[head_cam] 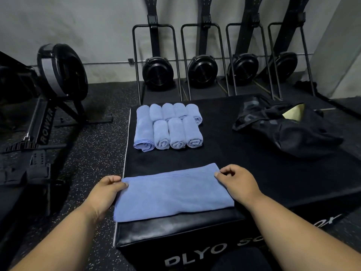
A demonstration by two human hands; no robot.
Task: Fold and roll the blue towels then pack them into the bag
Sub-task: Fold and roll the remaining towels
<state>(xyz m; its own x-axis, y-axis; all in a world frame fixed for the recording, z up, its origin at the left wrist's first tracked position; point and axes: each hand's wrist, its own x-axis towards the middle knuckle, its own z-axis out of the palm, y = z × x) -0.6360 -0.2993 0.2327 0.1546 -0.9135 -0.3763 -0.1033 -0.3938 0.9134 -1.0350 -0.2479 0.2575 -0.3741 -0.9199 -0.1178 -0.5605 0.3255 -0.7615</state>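
A folded blue towel (172, 194) lies flat on the near part of the black plyo box (244, 163). My left hand (106, 190) pinches its far left corner. My right hand (236, 179) pinches its far right corner. Several rolled blue towels (169, 127) lie side by side in two rows at the far left of the box top. A black bag (285, 127) lies crumpled at the far right of the box, its mouth open and showing a pale yellow lining.
A rowing machine (48, 98) stands on the speckled floor to the left. Several upright rowers (203, 71) lean against the wall behind the box. The box's near edge drops off just below the towel.
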